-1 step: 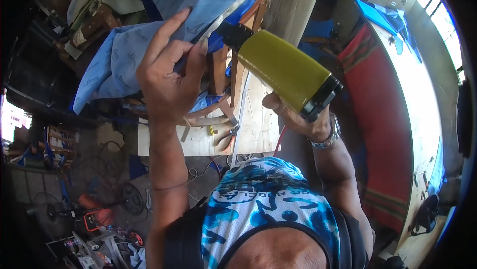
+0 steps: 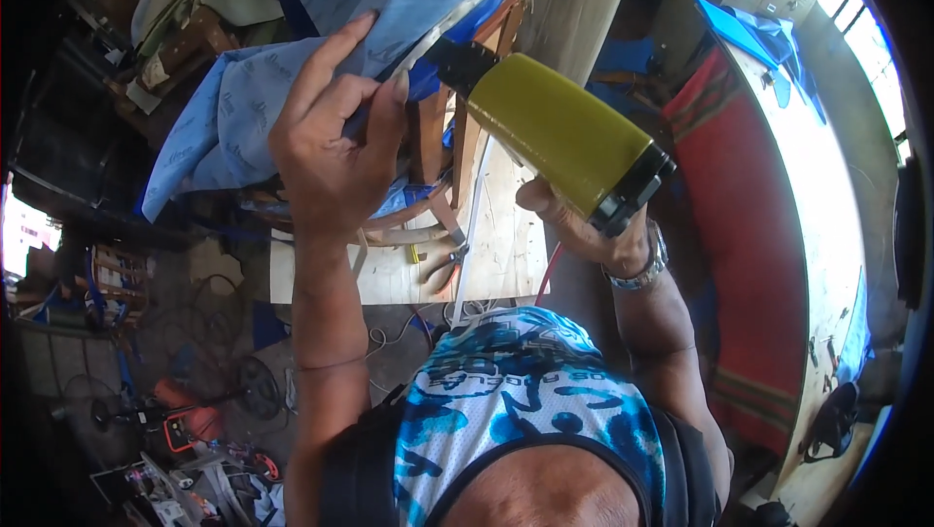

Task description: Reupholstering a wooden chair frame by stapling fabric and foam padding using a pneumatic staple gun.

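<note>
My left hand (image 2: 336, 133) pinches the edge of a blue printed fabric (image 2: 233, 104), thumb at the border and index finger stretched over the cloth. The fabric drapes over a wooden chair frame (image 2: 425, 143), and a pale strip (image 2: 455, 13) runs along its edge. In my right hand (image 2: 574, 225) is a staple gun (image 2: 555, 128) with a yellow-green body and black ends. Its black nose points left at the fabric edge, close to my left thumb; whether it touches cannot be made out. The gun's body hides most of my right fingers.
Under the chair a plywood board (image 2: 516, 245) carries pliers (image 2: 448, 269) with orange handles. A long worktable (image 2: 827, 206) with a red cloth (image 2: 739, 254) stands at the right. Cords and a wheeled machine (image 2: 195, 415) lie on the left floor. A thick post (image 2: 574, 11) rises ahead.
The staple gun has shifted very slightly to the right, its nose a little farther from my left thumb. My left hand keeps its place on the fabric.
</note>
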